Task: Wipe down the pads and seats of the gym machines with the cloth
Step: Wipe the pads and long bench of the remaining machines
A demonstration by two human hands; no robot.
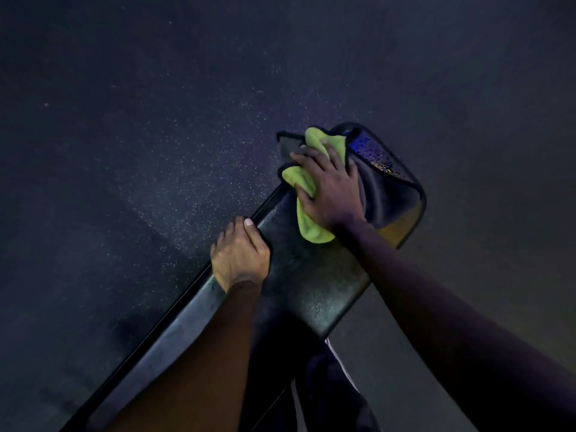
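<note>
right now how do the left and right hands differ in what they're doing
The left hand curls over the edge of the pad; the right hand lies spread on the cloth. The left hand sits nearer the camera, the right hand farther up the pad. Both bear on the same pad.

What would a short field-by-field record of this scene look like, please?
pad: black, long, runs from lower left to upper right
cloth: yellow-green and grey, bunched on the far part of the pad
right hand: flat on the cloth, fingers spread, pressing it down
left hand: curled round the pad's left edge
droplets: on the pad's far end, beyond the cloth
floor: dark, speckled
</note>
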